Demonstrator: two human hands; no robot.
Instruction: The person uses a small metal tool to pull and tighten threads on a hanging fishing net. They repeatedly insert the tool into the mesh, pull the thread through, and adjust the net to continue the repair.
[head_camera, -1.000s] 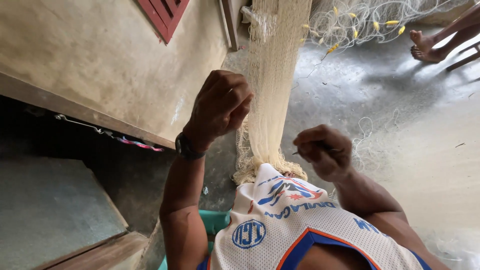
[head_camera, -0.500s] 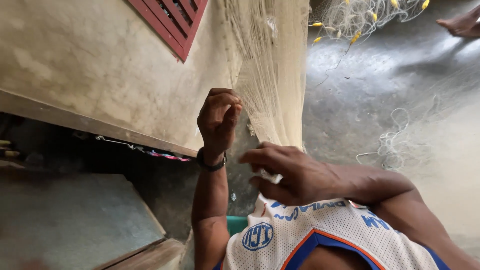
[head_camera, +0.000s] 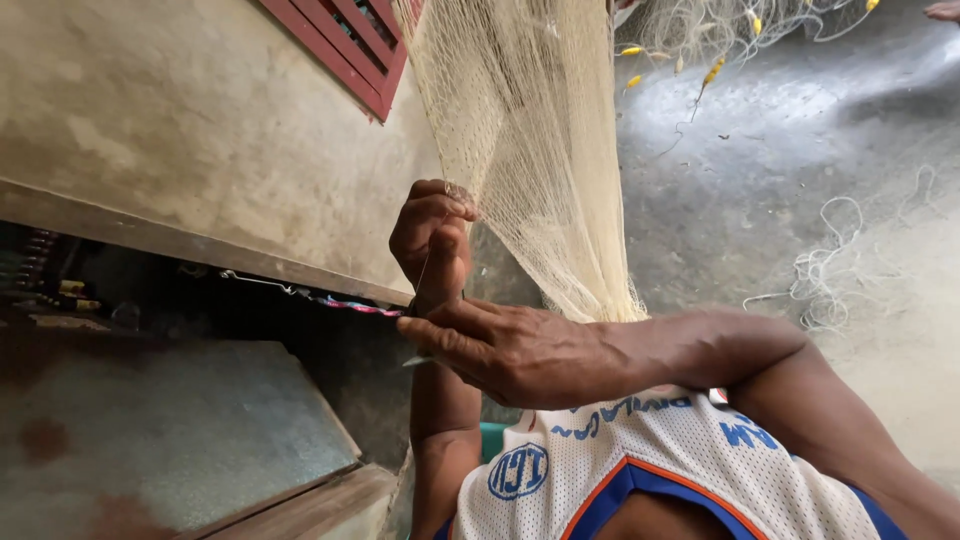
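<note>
Right hand (head_camera: 510, 350) now across left wrist (head_camera: 432, 300).

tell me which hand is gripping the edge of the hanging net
The left hand, the raised one with fingers curled on the cream net. The right hand lies lower, crossing in front of the left wrist, off the mesh.

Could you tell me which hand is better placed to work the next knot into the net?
Right, probably. The left hand is busy, fingers clenched on the net, holding it up. The right hand lies crossed just below it, fingers extended toward that held edge.
</note>
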